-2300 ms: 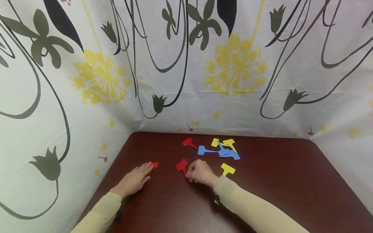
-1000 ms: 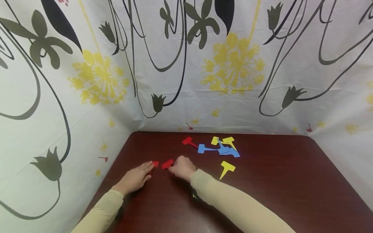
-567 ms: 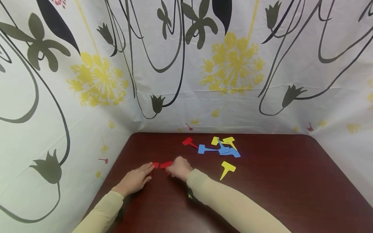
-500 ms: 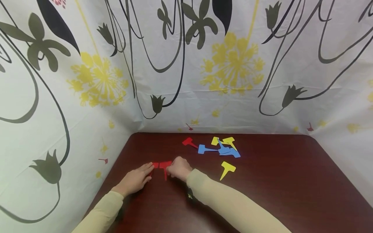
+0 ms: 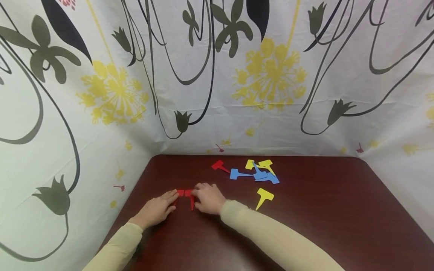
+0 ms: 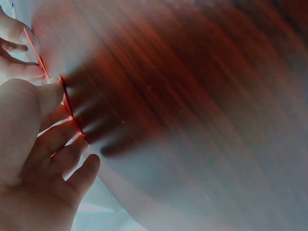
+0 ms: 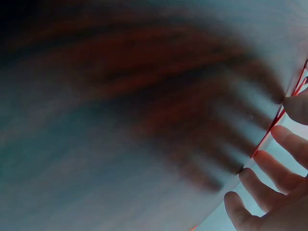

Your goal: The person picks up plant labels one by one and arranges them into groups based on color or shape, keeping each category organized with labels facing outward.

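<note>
Two red T-shaped plant labels lie side by side, heads nearly touching. On the left red plant label my left hand rests with its fingers stretched out, hiding much of it. My right hand touches the other red plant label, whose stem points toward me; its fingertips cover the head's right end. In the left wrist view, the fingers of the left hand lie along the label's thin red edge. The right wrist view has the right hand's fingers spread and lightly bent, pressing down at the label.
Farther back on the dark brown table lie another red label, a blue label and an overlapping pile of blue and yellow labels. A single yellow label lies right of the right hand. Patterned curtain surrounds the table.
My right hand slid its red label left beside the other one and turned its stem toward me. The pinching fingers then loosened and spread over it. The left hand stayed put.
</note>
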`<state>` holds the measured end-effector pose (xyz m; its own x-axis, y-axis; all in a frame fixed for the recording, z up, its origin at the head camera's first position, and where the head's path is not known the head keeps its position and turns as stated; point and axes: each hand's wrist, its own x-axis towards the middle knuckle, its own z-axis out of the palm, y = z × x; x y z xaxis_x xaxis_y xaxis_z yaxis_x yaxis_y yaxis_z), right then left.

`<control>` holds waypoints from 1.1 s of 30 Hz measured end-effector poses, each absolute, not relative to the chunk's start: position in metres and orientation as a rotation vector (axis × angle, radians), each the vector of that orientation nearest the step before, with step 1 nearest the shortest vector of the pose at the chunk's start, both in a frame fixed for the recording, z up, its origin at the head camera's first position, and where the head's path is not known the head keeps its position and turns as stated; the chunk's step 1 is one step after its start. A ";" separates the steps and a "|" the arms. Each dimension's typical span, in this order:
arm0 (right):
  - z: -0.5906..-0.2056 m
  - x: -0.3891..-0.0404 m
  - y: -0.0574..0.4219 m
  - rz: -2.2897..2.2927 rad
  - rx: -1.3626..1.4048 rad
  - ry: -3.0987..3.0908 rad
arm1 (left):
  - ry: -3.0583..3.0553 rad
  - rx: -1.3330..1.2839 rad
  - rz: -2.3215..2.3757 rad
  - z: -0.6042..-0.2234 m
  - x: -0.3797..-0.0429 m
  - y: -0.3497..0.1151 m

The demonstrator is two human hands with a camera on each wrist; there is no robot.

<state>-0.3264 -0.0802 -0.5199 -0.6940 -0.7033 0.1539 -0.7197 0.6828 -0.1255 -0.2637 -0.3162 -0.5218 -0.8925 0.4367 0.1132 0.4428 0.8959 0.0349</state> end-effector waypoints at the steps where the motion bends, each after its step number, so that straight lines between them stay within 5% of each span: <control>1: -0.520 -0.326 -0.080 0.261 1.188 -2.802 | -2.961 -0.688 -0.091 -0.522 -0.264 -0.316; 33: -0.516 -0.322 -0.087 0.246 1.169 -2.818 | -2.986 -0.631 -0.307 -0.518 -0.267 -0.320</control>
<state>-0.3223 -0.0869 -0.5156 -0.7055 -0.6955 0.1361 -0.7085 0.6959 -0.1171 -0.2670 -0.3204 -0.5184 -0.9127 0.3925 0.1136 0.4074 0.8955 0.1792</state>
